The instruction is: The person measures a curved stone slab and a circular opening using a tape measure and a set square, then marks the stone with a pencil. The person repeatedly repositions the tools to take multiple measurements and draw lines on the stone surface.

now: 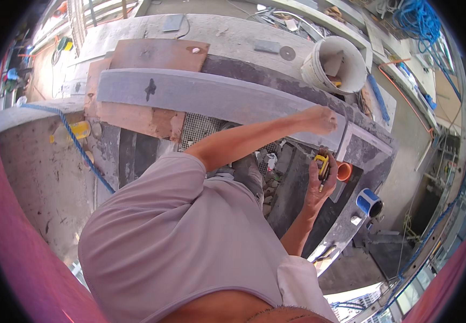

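- While bent over the long grey slab, had the yellow-and-black tool gripped in the right hand, between thumb on one side and wrapped fingers on the other. Looked like a tape measure, but couldn't swear to it.
- Had the left hand at the slab's right end, about 12 o'clock from the right one, with fingers curled in like a fist. Couldn't tell about anything pinched inside, or about actual contact with the surface.
- For doing that bit well, probably called for a steady left hand and a firm but relaxed hold on the tool, so as not to let it twist.
- Seemed smartest to line things up with the slab's edge and look straight down before trusting anything.
- Had the tool pointing up towards 12 o'clock from the right palm, touching the thumb at roughly 11 and the fingers at roughly 1.
- Was probably worth minding the orange cup-like thing, just beside those fingers at 2 to 3 o'clock. Would've been easy to knock.
- Spotted a blue-and-white container further out, around 4 o'clock from the same hand.
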`<state>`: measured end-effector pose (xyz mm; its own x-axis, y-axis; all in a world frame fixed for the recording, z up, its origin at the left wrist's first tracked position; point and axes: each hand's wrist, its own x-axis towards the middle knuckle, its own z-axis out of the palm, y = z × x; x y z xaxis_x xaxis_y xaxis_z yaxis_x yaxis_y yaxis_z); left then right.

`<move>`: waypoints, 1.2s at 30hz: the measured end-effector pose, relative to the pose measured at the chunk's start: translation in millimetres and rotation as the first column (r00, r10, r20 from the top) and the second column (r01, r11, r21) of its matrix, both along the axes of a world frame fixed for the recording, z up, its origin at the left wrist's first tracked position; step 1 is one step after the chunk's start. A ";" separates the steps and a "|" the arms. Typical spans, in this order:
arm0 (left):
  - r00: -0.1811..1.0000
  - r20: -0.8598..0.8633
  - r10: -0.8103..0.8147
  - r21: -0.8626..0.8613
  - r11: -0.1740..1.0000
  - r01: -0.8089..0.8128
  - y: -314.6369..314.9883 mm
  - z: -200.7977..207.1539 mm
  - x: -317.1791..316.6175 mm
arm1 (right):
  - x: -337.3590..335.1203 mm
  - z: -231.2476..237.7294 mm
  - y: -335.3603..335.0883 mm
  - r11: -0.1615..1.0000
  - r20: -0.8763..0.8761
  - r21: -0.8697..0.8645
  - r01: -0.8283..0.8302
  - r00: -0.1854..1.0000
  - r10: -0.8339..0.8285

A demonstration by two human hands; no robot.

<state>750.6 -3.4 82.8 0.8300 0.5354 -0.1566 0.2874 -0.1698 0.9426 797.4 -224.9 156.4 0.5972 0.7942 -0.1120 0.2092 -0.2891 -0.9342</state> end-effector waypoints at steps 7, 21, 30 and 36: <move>0.723 0.115 0.681 -0.560 0.646 -0.518 -67.8 39.1 -246.9 | -89.5 1.0 122.8 0.631 0.332 -0.024 -0.775 0.589 0.736; -0.542 -0.039 0.839 -0.252 -0.534 -0.807 -359.2 124.6 -409.9 | -209.8 -70.1 167.3 -0.215 -0.442 -0.236 -0.948 -0.092 0.893; -0.346 -0.173 0.922 0.480 -0.228 -0.847 -425.2 138.0 -408.0 | -277.0 -212.5 18.3 -0.567 -0.800 0.127 -0.814 -0.422 0.427; -0.020 -0.409 0.912 0.752 0.325 -0.574 -462.5 88.5 -404.4 | -313.2 -322.7 3.5 -0.545 -0.636 0.299 -0.784 -0.589 0.499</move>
